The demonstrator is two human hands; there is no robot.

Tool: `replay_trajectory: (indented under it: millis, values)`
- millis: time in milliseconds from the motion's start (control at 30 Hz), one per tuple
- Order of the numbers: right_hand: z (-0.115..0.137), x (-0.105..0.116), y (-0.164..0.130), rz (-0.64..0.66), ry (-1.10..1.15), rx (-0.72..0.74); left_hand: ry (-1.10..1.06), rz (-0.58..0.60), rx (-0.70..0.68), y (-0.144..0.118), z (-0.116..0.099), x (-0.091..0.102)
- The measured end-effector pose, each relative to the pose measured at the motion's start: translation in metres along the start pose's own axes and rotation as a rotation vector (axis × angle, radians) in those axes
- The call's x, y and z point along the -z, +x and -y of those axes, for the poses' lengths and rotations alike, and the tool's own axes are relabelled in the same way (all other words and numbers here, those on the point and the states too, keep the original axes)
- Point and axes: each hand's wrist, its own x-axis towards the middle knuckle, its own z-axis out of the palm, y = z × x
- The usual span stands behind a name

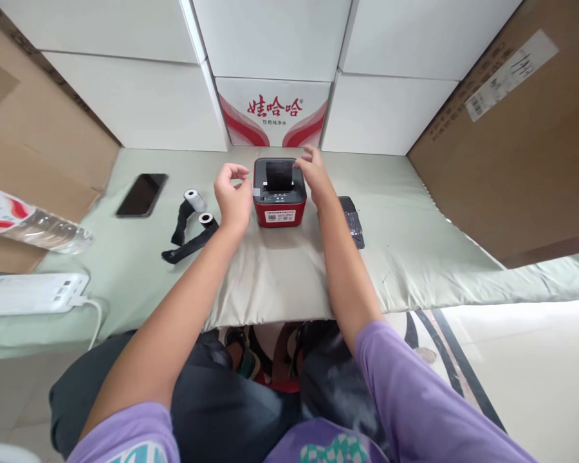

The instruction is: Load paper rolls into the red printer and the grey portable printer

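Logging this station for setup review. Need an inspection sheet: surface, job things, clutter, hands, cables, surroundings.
Surface: pale green cloth, wrinkled along the front edge.
Job things: red-and-black printer; black strip standing out of its top.
Clutter: phone, white roll and black roll with black tails, clear bottle; dark object partly behind the right forearm.
Hands: left hand beside the printer's left; right hand at the strip's right edge; contact unclear for both.
Cables: white cable plugged into a white device.
Surroundings: white boxes behind, cardboard cartons at both sides.
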Motion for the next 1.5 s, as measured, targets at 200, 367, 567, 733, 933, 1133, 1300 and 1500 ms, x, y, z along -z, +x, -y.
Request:
replay_trajectory:
  millis: [200, 367, 567, 733, 933, 1133, 1300, 1500]
  values:
    - [0.065, 0.079, -0.053, 0.046, -0.392, 0.368, 0.162, 0.061, -0.408, -0.056, -0.034, -0.011]
    - [-0.012, 0.142, -0.045, -0.007, -0.223, 0.068, 0.295, 0.475, -0.327, -0.099, -0.014, -0.049]
    - [-0.059, 0.138, -0.029, 0.058, 0.069, -0.007, 0.452, 0.704, -0.052, -0.114, 0.005, -0.094]
    - [-0.066, 0.139, -0.025, 0.016, 0.172, -0.031, 0.482, 0.701, -0.138, -0.129, 0.016, -0.115]
    - [-0.074, 0.144, -0.025, 0.001, 0.185, -0.023, 0.508, 0.658, -0.319, -0.137, 0.033, -0.109]
    - [-0.072, 0.141, -0.028, -0.034, 0.145, -0.029, 0.568, 0.646, -0.361, -0.137, 0.026, -0.101]
    - [-0.070, 0.140, -0.030, -0.040, 0.120, -0.027, 0.572, 0.647, -0.304, -0.134, 0.024, -0.102]
    - [-0.070, 0.140, -0.029, -0.033, 0.129, -0.031, 0.686, 0.722, -0.252, -0.122, 0.010, -0.096]
